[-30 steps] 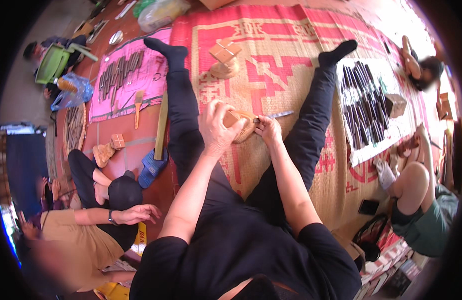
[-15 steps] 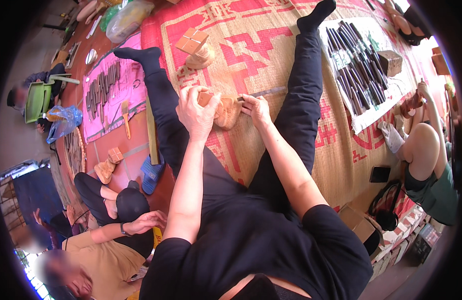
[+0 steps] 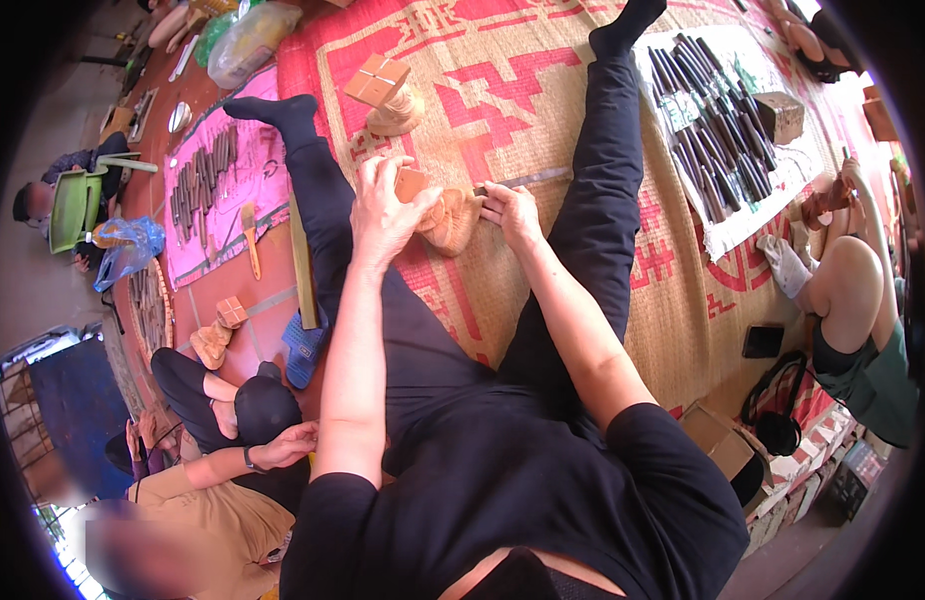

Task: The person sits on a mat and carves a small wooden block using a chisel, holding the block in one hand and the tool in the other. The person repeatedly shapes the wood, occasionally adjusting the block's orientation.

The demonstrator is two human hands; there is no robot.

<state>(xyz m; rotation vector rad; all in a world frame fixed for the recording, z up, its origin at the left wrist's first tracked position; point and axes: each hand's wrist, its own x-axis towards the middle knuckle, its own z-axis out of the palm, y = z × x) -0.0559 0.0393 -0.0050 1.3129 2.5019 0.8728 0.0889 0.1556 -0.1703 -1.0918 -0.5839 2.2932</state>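
Note:
Between my legs, a pale wooden carving [image 3: 449, 224] with a reddish-brown square block at its end is held low over the woven mat. My left hand [image 3: 381, 212] is closed around the block end, thumb toward the carved part. My right hand [image 3: 512, 212] pinches a slim dark carving chisel [image 3: 539, 178], whose near end is close to the carving's right side. Whether it touches the wood, I cannot tell. Beyond my left hand stands a second wooden carving [image 3: 397, 112] topped by a square block with pale crossing lines.
Rows of chisels lie on a white cloth [image 3: 718, 240] at right, beside a wooden block [image 3: 780, 117]. More tools rest on a pink cloth [image 3: 198, 268] at left, near a brush [image 3: 250, 240]. People sit on both sides; a blue slipper [image 3: 304, 350] is by my left leg.
My left hand has shifted slightly left on the block, and its fingers have spread, baring more of the block. The right hand with the chisel has barely moved. The left co-worker's hand has lowered.

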